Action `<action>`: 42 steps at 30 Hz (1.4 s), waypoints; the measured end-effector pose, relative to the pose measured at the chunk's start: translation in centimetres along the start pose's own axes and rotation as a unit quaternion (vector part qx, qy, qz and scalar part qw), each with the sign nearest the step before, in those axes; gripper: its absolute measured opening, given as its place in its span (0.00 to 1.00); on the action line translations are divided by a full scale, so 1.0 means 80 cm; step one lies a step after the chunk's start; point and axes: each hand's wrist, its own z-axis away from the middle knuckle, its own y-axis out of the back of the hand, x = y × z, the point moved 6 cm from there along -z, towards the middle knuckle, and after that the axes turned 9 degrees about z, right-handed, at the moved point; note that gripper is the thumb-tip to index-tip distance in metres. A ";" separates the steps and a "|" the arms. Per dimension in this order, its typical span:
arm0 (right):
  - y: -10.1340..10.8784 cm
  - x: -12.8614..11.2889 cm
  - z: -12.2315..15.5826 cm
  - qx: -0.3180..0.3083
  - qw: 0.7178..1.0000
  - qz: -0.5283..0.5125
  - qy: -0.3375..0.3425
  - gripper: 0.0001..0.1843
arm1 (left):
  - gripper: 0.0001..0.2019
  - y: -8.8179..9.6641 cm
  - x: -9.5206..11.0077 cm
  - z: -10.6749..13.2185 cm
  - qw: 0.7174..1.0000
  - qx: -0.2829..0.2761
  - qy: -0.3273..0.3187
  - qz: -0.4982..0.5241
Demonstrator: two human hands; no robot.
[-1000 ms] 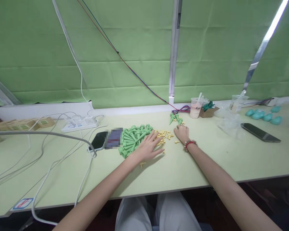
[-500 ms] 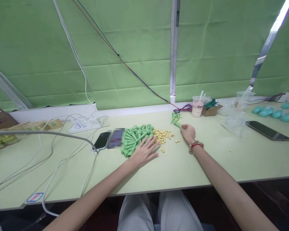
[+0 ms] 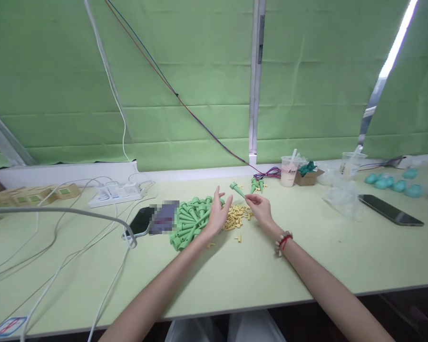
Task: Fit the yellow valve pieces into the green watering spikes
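Observation:
My right hand [image 3: 259, 207] pinches the thin end of a green cone-shaped spike [image 3: 237, 189] and holds it tilted above the table. My left hand [image 3: 217, 214] is lifted beside it with fingers spread, its fingertips just short of the spike's wide end, holding nothing. Under the hands lies a scatter of small yellow plastic pieces [image 3: 235, 219]. A pile of the same green spikes [image 3: 188, 220] lies left of them. A few more green spikes [image 3: 257, 184] rest farther back.
A phone [image 3: 140, 222] lies left of the pile, with white cables [image 3: 57, 237] and a power strip [image 3: 116, 193] beyond. At the back right stand a drink cup [image 3: 288, 171], a small box [image 3: 307, 176], plastic bags [image 3: 342, 190], another phone [image 3: 390, 209] and teal objects [image 3: 388, 181].
My right hand has lifted a green spike from the far group and brought it toward me. My left hand has risen off the table from the yellow pieces to meet it.

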 end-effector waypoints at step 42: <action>-0.023 -0.066 0.063 -0.047 0.949 0.239 0.200 0.27 | 0.17 -0.040 -0.001 0.059 0.880 -0.136 0.272 0.365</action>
